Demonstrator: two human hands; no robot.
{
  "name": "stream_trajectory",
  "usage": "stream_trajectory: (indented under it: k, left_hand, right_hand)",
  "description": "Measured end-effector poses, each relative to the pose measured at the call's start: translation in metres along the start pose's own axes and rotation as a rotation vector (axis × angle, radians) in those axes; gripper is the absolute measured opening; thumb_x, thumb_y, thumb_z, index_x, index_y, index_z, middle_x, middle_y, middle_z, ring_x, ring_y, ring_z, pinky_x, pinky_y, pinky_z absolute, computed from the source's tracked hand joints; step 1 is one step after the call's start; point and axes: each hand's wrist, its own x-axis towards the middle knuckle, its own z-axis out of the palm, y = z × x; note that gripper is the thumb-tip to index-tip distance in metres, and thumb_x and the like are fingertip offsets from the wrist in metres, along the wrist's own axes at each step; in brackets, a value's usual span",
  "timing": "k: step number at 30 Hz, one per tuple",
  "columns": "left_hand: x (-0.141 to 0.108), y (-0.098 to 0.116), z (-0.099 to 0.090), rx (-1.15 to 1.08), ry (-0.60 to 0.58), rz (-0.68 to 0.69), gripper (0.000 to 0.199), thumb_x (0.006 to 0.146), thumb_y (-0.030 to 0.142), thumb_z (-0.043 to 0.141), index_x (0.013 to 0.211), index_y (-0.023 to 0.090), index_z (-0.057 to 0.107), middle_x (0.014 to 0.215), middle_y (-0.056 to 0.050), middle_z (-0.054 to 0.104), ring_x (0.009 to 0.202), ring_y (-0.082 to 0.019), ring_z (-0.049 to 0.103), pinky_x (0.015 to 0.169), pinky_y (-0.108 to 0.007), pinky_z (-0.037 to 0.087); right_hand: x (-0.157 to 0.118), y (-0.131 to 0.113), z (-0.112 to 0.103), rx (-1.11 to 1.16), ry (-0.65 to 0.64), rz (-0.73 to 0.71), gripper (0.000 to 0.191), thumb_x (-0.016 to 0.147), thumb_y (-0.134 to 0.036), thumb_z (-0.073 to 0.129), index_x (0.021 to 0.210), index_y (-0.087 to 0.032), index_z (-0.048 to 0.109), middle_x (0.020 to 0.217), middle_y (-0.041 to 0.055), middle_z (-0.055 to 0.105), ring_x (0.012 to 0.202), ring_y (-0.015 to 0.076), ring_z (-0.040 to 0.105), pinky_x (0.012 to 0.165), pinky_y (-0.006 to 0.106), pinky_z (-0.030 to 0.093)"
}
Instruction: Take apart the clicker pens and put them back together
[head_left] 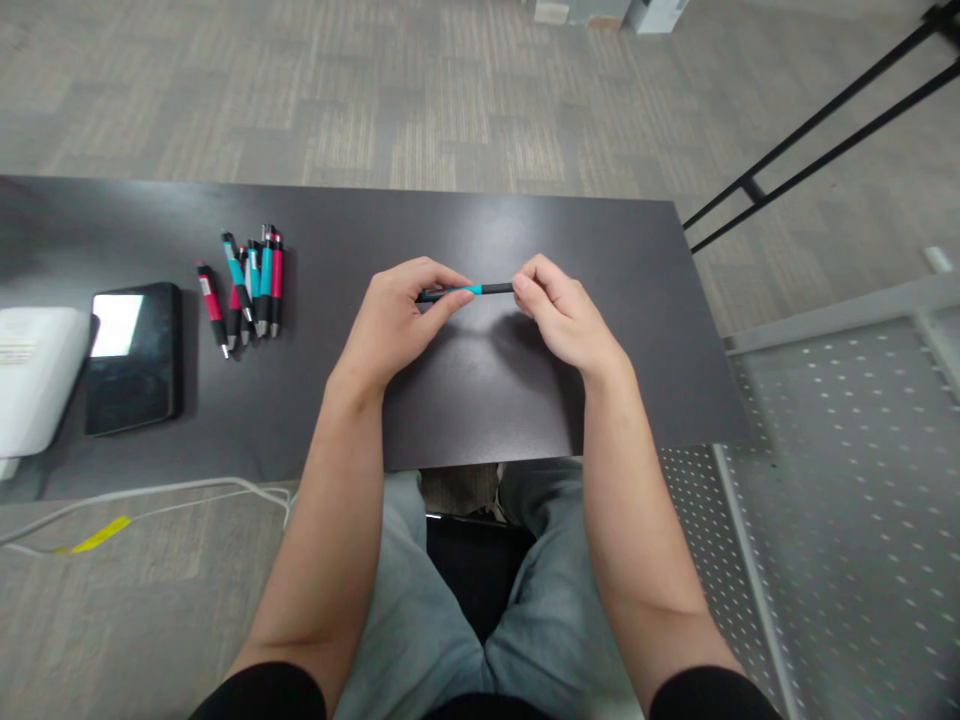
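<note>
A blue and black pen (489,289) is held level above the dark table, stretched between both hands. My left hand (409,310) pinches its blue part between thumb and fingers, with one end lying inside the palm. At the black end on the right, my right hand (559,310) closes thumb and fingertips on the pen, hiding its tip. Off to the left, several blue pens (266,280) and red pens (212,305) lie in a loose group on the tabletop, some crossing each other.
The dark table (465,420) spans the view. A black device (135,380) with a glossy top and a white box (37,380) lie at its left. White cables (187,485) hang by the near edge. A perforated metal panel (847,430) stands right of the table.
</note>
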Motion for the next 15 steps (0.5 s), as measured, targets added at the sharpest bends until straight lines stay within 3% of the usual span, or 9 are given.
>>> stream_trajectory:
  k: [4,8,15]
  left_hand:
    - [0.001,0.0017,0.0011,0.018,-0.006,-0.016,0.015,0.105,0.044,0.092,0.098,0.031,0.092,0.099,-0.006,0.088,0.096,-0.031,0.08,0.093,-0.046,0.066]
    - [0.0013,0.0036,0.003,0.019,0.0,-0.028,0.019,0.106,0.049,0.093,0.1,0.031,0.092,0.101,-0.006,0.088,0.096,-0.03,0.08,0.093,-0.044,0.066]
    - [-0.0009,-0.0012,0.0028,0.007,-0.091,-0.033,0.038,0.118,0.058,0.078,0.1,0.027,0.091,0.099,-0.007,0.091,0.096,-0.03,0.084,0.094,-0.041,0.065]
  right_hand:
    - [0.0023,-0.0023,0.0036,-0.046,0.016,0.017,0.081,0.108,-0.105,0.071,0.083,-0.031,0.051,0.077,-0.0015,0.049,0.081,0.0243,0.051,0.081,0.039,0.053]
    - [0.0038,-0.0025,0.005,-0.063,0.072,-0.005,0.077,0.11,-0.099,0.074,0.084,-0.03,0.052,0.077,-0.002,0.049,0.082,0.0239,0.054,0.083,0.038,0.054]
    - [0.0032,-0.0036,0.0018,-0.095,0.094,-0.064,0.073,0.113,-0.098,0.071,0.089,-0.03,0.057,0.079,-0.0012,0.05,0.082,0.0234,0.055,0.08,0.038,0.048]
